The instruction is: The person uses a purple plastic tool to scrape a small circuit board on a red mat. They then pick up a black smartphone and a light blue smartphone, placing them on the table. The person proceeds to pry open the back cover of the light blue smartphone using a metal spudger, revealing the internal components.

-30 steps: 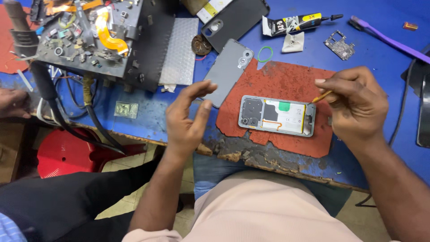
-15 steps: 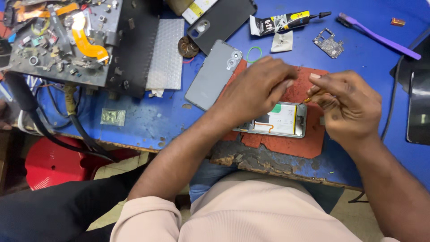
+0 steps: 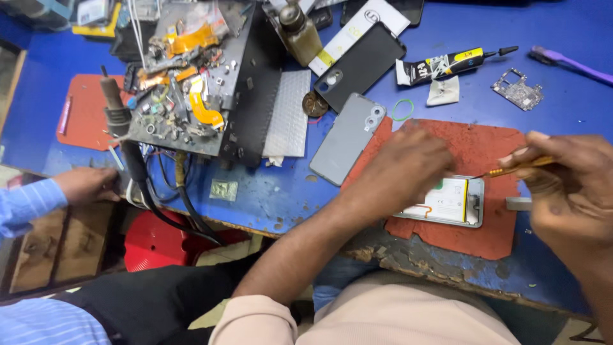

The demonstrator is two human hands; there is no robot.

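One opened phone [image 3: 450, 203], two hands

Mat [image 3: 491, 147]: rough red rubber, worn. Bench [image 3: 447, 268]: blue paint chipped, bare wood at edge. Back cover [image 3: 348, 137]: matt grey plastic.
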